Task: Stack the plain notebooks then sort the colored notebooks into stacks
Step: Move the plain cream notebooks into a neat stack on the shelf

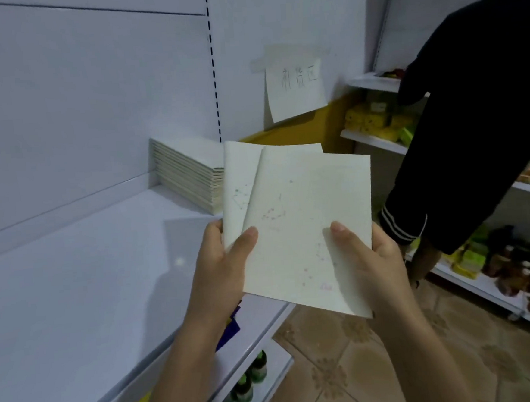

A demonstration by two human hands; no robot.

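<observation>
head view: I look down over a white shelf [75, 292].
left hand [221, 260]: grip clamps the lower left corners of both held notebooks, thumb on top.
right hand [371, 256]: grip pinches the front notebook's lower right, thumb on its cover.
front notebook [308, 204]: held in the air, long axis running away from me, top edge toward the wall.
rear notebook [236, 184]: fanned behind it, top leaning left.
plain stack [189, 174]: flat at the shelf's back.

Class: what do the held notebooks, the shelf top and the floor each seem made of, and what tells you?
Held notebooks: matte paper covers, probably thin card; they bend slightly in the grip.
Shelf top: smooth, glossy white, likely painted metal; it shows a light glint.
Floor: patterned tiles, probably ceramic; grout lines show.
</observation>
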